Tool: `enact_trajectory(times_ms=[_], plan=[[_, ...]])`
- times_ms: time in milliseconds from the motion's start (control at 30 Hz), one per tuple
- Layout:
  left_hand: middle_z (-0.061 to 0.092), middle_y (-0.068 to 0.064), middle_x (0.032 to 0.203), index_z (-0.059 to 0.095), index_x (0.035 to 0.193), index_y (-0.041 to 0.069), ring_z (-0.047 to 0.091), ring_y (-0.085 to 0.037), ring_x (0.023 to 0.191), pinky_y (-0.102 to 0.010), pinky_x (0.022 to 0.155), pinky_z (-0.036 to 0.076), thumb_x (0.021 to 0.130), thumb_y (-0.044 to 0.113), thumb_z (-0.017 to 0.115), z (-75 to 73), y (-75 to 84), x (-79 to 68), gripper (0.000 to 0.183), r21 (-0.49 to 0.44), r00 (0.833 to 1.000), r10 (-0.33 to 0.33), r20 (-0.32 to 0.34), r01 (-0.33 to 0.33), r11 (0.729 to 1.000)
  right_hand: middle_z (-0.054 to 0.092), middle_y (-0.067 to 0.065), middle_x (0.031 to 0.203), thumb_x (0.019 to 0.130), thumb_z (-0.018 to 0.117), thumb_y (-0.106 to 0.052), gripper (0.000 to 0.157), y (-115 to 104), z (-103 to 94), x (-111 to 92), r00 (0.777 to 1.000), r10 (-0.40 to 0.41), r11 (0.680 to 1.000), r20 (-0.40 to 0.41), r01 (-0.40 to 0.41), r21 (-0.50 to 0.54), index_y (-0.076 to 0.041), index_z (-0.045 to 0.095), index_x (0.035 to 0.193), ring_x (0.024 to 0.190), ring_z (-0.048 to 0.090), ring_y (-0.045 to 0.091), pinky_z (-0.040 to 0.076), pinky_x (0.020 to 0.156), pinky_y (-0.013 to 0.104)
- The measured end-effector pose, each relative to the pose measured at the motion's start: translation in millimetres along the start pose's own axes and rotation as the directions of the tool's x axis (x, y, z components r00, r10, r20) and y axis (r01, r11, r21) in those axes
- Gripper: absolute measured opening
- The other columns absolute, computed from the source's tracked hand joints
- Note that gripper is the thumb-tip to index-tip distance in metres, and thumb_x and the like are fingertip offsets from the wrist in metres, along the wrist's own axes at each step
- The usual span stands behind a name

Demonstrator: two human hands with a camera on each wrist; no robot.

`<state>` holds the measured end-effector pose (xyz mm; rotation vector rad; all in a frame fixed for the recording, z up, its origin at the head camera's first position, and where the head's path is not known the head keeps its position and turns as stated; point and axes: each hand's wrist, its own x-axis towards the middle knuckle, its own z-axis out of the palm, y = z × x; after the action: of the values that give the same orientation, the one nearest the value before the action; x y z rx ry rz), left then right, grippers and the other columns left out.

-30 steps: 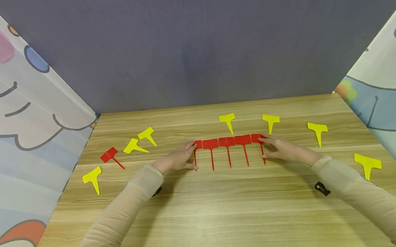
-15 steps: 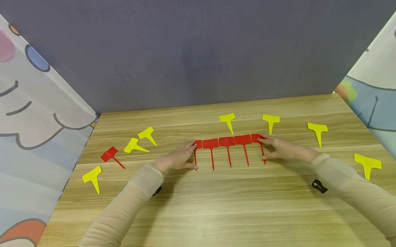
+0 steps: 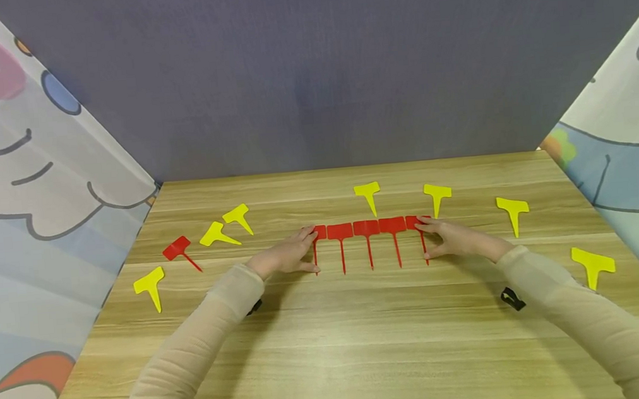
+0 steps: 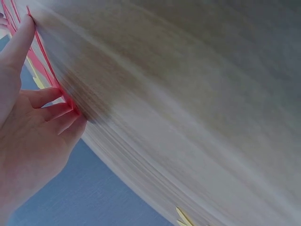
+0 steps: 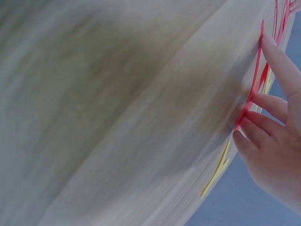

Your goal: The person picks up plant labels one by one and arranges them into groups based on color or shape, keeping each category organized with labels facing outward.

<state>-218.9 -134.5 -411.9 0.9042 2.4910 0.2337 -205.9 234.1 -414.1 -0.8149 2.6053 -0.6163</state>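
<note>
Several red T-shaped plant labels lie side by side in a row at the middle of the table, stems toward me; the central red label [image 3: 366, 228] is in full view. My left hand [image 3: 287, 255] touches the leftmost red label [image 3: 320, 232], fingertips on its head and thumb by the stem's tip. At the other end, my right hand [image 3: 453, 238] touches the rightmost red label [image 3: 412, 222] in the same way. Both wrist views show extended fingers [image 4: 54, 110] and fingers [image 5: 263, 123] against red plastic. Each end label's head is partly covered by fingers.
A lone red label [image 3: 177, 248] lies tilted at the left among yellow labels [image 3: 148, 282]. More yellow labels [image 3: 367, 189] lie behind the row and yellow labels [image 3: 512, 205] to the right. A grey panel [image 3: 311, 99] borders the wooden table's [image 3: 368, 360] back edge.
Both hands stay at the ends of the red row. The right forearm and its black strap have shifted slightly left and up; the labels keep their places.
</note>
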Motion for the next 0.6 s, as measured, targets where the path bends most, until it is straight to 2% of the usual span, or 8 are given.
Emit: enact_trajectory(times_ms=[367,600], plan=[[0.004,-0.018,0.146,0.018,0.138,-0.004,0.008,-0.030,0.133,-0.039,0.108,0.012,0.081,0.046,0.056,-1.6,3.3,1.1,0.085,0.066,1.000,-0.003,-0.028,0.005,0.998,0.024,0.033,0.135,0.074,0.070,-0.025,0.074,2.1,-0.1,-1.1,1.000,-0.019,1.000,-0.015,0.019,-0.001,0.014,0.036,0.127,0.120,0.025,0.049,0.028,0.095,0.055],[0.011,-0.021,0.145,0.023,0.136,-0.008,0.014,-0.033,0.132,-0.042,0.107,0.016,0.079,0.043,0.060,-1.4,4.3,0.4,0.085,0.082,0.997,0.031,-0.071,-0.025,0.996,0.024,0.032,0.136,0.074,0.070,-0.025,0.074,1.7,-0.1,-0.8,1.000,-0.025,1.000,-0.014,0.025,0.003,0.014,0.036,0.127,0.120,0.026,0.048,0.028,0.096,0.054]])
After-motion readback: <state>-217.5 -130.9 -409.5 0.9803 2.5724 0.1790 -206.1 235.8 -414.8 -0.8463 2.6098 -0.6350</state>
